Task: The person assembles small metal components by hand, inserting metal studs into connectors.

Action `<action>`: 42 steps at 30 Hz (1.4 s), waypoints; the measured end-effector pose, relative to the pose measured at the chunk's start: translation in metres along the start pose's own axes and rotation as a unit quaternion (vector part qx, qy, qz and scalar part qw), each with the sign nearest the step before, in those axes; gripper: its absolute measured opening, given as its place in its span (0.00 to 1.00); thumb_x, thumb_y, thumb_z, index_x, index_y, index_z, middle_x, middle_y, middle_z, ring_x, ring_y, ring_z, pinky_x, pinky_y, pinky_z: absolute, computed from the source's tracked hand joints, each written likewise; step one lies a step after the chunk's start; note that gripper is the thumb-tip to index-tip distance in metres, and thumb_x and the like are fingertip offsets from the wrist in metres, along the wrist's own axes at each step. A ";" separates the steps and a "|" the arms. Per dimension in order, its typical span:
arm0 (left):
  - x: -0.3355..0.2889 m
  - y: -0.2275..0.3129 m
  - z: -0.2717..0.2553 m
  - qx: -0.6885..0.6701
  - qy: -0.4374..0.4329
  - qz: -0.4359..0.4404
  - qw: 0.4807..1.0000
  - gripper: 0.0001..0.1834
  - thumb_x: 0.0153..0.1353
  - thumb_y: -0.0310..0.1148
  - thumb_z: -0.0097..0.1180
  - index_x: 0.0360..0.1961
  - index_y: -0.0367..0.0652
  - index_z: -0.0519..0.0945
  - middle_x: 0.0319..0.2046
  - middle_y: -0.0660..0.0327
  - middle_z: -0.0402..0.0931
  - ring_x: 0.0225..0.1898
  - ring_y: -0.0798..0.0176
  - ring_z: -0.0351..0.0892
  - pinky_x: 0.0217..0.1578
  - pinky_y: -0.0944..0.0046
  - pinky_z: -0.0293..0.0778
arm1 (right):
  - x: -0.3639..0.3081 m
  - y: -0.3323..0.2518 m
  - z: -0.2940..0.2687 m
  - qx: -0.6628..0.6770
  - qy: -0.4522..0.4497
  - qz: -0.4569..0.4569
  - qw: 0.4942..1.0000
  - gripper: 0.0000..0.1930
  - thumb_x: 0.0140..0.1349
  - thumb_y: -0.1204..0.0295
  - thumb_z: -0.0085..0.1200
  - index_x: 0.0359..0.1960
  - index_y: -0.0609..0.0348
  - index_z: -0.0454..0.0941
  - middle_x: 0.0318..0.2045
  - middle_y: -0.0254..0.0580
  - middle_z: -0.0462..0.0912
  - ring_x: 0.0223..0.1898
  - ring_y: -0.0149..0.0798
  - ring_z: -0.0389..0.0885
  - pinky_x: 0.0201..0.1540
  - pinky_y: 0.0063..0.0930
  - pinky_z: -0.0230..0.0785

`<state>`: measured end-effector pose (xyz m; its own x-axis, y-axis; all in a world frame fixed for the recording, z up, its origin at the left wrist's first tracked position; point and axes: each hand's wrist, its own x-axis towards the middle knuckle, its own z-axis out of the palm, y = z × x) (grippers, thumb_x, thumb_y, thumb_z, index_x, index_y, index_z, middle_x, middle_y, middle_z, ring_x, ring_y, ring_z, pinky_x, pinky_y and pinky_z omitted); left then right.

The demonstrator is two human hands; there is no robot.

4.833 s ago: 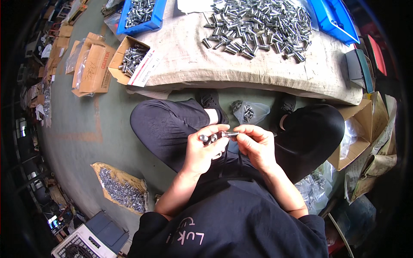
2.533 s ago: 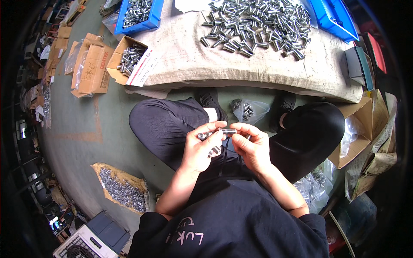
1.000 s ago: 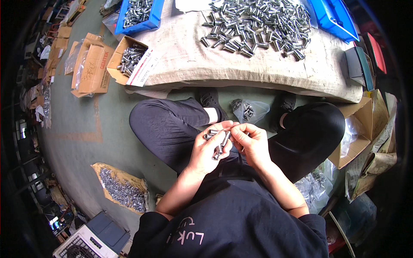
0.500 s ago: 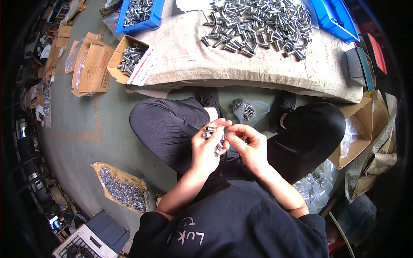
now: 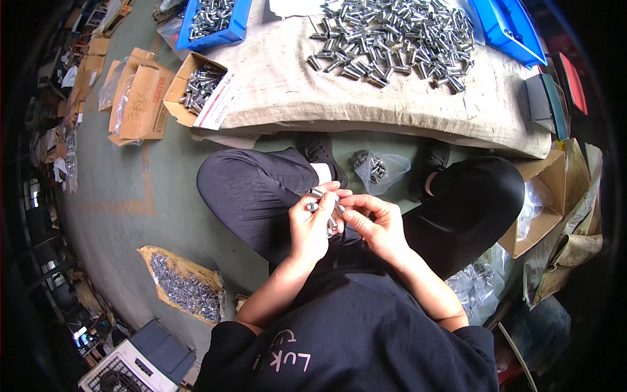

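My left hand (image 5: 307,228) is closed around several short shiny metal cylinders (image 5: 313,206), their ends poking out between thumb and fingers and below the palm. Close beside it on the right, my right hand (image 5: 382,225) pinches with thumb and fingertips at another metal cylinder (image 5: 339,208) where the two hands meet. Fingers partly hide that piece, so I cannot tell whether the left hand also grips it. Both hands are over my lap, between my bent knees.
Ahead, a cloth-covered table (image 5: 294,98) bears a heap of similar metal cylinders (image 5: 392,42). Blue bins (image 5: 235,29) stand at its far corners. An open carton of cylinders (image 5: 176,98) is at its left. A plastic bag (image 5: 388,173) lies between my feet; an open cardboard box (image 5: 555,196) stands right.
My right hand has shifted slightly left, its fingertips now at a cylinder beside the left hand. The pieces in my left hand have tilted a little.
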<state>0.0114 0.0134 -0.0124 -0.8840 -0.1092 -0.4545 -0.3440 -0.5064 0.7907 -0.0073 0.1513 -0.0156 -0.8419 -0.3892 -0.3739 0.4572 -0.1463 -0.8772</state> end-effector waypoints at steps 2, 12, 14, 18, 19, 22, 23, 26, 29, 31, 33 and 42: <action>0.000 0.002 0.001 -0.016 -0.017 0.002 1.000 0.14 0.61 0.32 0.47 0.43 0.31 0.71 0.35 0.52 0.76 0.19 0.72 0.73 0.17 0.76 0.68 | 0.000 0.002 -0.008 0.138 -0.003 0.063 0.988 0.09 0.57 0.73 0.53 0.38 0.63 0.76 0.28 0.37 0.79 0.20 0.20 0.68 0.20 0.12 0.58; -0.003 0.013 0.000 0.161 -0.036 0.076 0.983 0.13 0.59 0.28 0.50 0.42 0.30 0.73 0.25 0.59 0.74 0.18 0.72 0.70 0.18 0.76 0.65 | 0.005 -0.001 -0.011 0.340 -0.013 0.110 0.934 0.10 0.60 0.72 0.48 0.41 0.63 0.74 0.26 0.40 0.78 0.17 0.22 0.64 0.14 0.12 0.52; -0.003 0.014 -0.001 0.160 -0.045 0.079 0.983 0.12 0.59 0.28 0.50 0.42 0.30 0.73 0.23 0.60 0.74 0.18 0.72 0.70 0.18 0.76 0.65 | 0.005 -0.002 -0.009 0.328 -0.011 0.105 0.939 0.11 0.60 0.71 0.47 0.41 0.63 0.73 0.26 0.41 0.78 0.17 0.23 0.65 0.14 0.13 0.52; -0.003 0.016 -0.001 0.184 -0.061 0.094 0.976 0.13 0.59 0.28 0.50 0.42 0.30 0.73 0.22 0.61 0.73 0.18 0.73 0.70 0.18 0.76 0.65 | 0.004 -0.002 -0.007 0.267 0.029 0.082 0.960 0.09 0.58 0.73 0.50 0.38 0.63 0.75 0.24 0.39 0.77 0.18 0.22 0.65 0.14 0.13 0.52; -0.003 0.016 -0.001 0.187 -0.066 0.098 0.975 0.14 0.59 0.29 0.50 0.43 0.30 0.73 0.22 0.60 0.74 0.18 0.73 0.70 0.18 0.76 0.65 | 0.004 -0.001 -0.007 0.230 0.043 0.072 0.970 0.09 0.58 0.73 0.51 0.38 0.63 0.76 0.24 0.38 0.77 0.19 0.21 0.66 0.14 0.13 0.53; -0.003 0.014 0.001 0.165 -0.036 0.074 0.983 0.15 0.58 0.28 0.51 0.44 0.29 0.72 0.23 0.60 0.74 0.18 0.73 0.70 0.19 0.76 0.66 | 0.001 0.000 -0.008 0.210 0.054 0.036 0.975 0.09 0.55 0.75 0.54 0.37 0.64 0.76 0.24 0.35 0.76 0.19 0.20 0.66 0.16 0.13 0.55; -0.003 0.016 0.001 0.165 -0.036 0.074 0.983 0.15 0.58 0.28 0.51 0.44 0.29 0.72 0.23 0.60 0.74 0.18 0.73 0.70 0.19 0.76 0.66 | 0.001 0.000 -0.007 0.210 0.055 0.036 0.975 0.09 0.55 0.75 0.54 0.37 0.64 0.76 0.24 0.35 0.76 0.19 0.20 0.66 0.16 0.13 0.55; -0.003 0.019 0.002 0.186 -0.049 0.058 0.980 0.15 0.58 0.28 0.51 0.45 0.29 0.72 0.24 0.59 0.75 0.18 0.73 0.70 0.20 0.76 0.66 | 0.001 -0.002 -0.003 0.088 0.065 -0.075 0.991 0.11 0.53 0.77 0.56 0.39 0.63 0.76 0.25 0.32 0.75 0.20 0.19 0.66 0.18 0.12 0.57; -0.004 0.020 -0.001 0.186 -0.059 0.064 0.979 0.14 0.56 0.24 0.52 0.44 0.31 0.74 0.29 0.59 0.75 0.19 0.74 0.71 0.20 0.76 0.68 | 0.000 -0.005 -0.001 0.013 0.084 -0.087 0.993 0.13 0.51 0.78 0.57 0.40 0.63 0.76 0.27 0.30 0.74 0.20 0.19 0.66 0.20 0.11 0.58; -0.004 0.023 0.001 0.197 -0.061 0.069 0.976 0.14 0.56 0.21 0.50 0.44 0.29 0.73 0.27 0.57 0.77 0.19 0.73 0.70 0.20 0.76 0.66 | 0.000 -0.002 -0.002 0.124 0.087 -0.029 0.988 0.13 0.51 0.78 0.57 0.40 0.63 0.76 0.26 0.30 0.75 0.19 0.19 0.66 0.19 0.11 0.57; -0.004 0.027 0.005 0.213 -0.061 0.086 0.971 0.14 0.55 0.21 0.50 0.44 0.29 0.73 0.26 0.58 0.76 0.18 0.74 0.70 0.20 0.77 0.66 | 0.000 -0.002 -0.003 0.151 0.079 -0.010 0.985 0.13 0.51 0.78 0.57 0.40 0.63 0.76 0.26 0.30 0.75 0.19 0.19 0.66 0.18 0.11 0.57; -0.004 0.026 0.005 0.203 -0.066 0.074 0.974 0.15 0.56 0.24 0.51 0.44 0.29 0.73 0.23 0.61 0.74 0.18 0.74 0.70 0.19 0.77 0.65 | 0.000 0.000 -0.003 0.194 0.074 -0.004 0.978 0.11 0.51 0.78 0.57 0.38 0.63 0.76 0.23 0.30 0.74 0.16 0.19 0.65 0.17 0.11 0.56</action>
<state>0.0044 0.0049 0.0123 -0.9571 -0.0318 -0.2880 -0.2830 -0.1111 0.9527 -0.0086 0.1541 -0.0169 -0.8647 -0.2556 -0.4323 0.5012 -0.4935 -0.7108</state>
